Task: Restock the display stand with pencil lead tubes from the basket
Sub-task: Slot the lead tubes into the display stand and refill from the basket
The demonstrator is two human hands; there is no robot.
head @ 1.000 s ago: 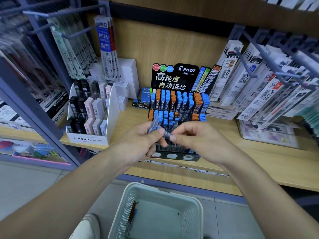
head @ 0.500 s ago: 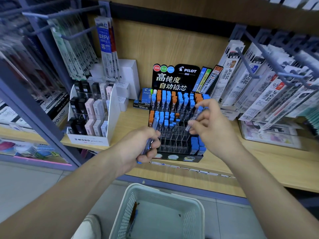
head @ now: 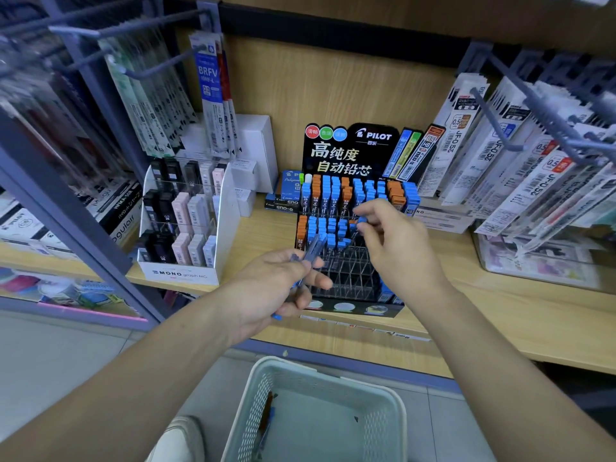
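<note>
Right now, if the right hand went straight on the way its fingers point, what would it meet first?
Probably the blue-capped tubes in the second row of the display stand; depth is unclear.

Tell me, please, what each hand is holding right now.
Left hand: gripping a few lead tubes.
Right hand: pinching one blue-capped tube at the display stand.

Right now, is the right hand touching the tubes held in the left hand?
Apart. The head view shows empty stand slots between the right hand and the tubes the left hand grips.
</note>
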